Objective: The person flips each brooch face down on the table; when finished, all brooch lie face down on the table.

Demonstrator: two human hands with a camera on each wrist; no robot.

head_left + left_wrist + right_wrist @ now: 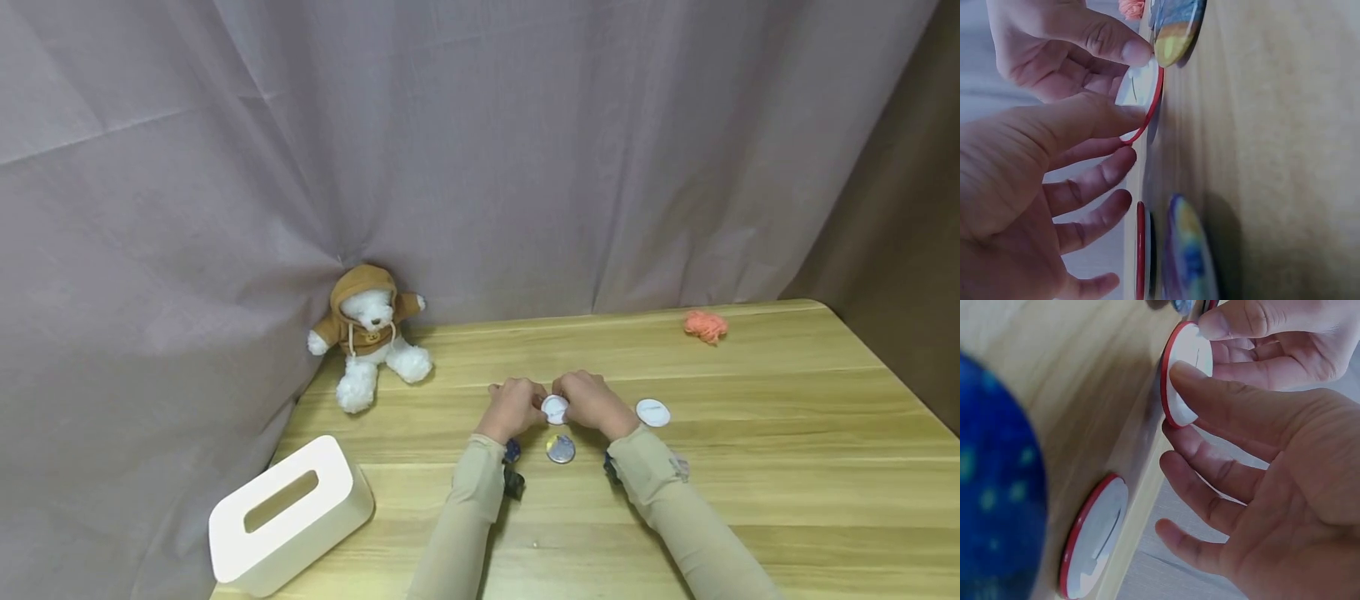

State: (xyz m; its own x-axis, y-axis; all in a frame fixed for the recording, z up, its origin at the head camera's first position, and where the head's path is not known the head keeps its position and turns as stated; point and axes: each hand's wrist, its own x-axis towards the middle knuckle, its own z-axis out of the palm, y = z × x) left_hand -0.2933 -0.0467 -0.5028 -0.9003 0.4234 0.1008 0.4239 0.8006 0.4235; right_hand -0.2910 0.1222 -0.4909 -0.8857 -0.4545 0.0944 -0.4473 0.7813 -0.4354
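Observation:
Between both hands, close over the table, is a round pin-back badge [554, 409], its white back with the metal pin facing up and its rim red. My left hand [516, 407] pinches its left edge between thumb and finger; my right hand [595, 402] grips the opposite edge the same way. In the right wrist view the right thumb lies across the white back [1180, 394], the other fingers spread loosely. Just nearer than the hands lies a badge with a painted picture [560, 448] facing up. Another white-backed badge [653, 412] lies right of the right hand.
A dark blue badge [512, 451] lies beside the left wrist, and a starry blue one [997, 487] looms in the right wrist view. At left stand a white tissue box [285, 508] and a plush bear [367, 333] in a brown hoodie. Coral yarn [705, 327] lies far right.

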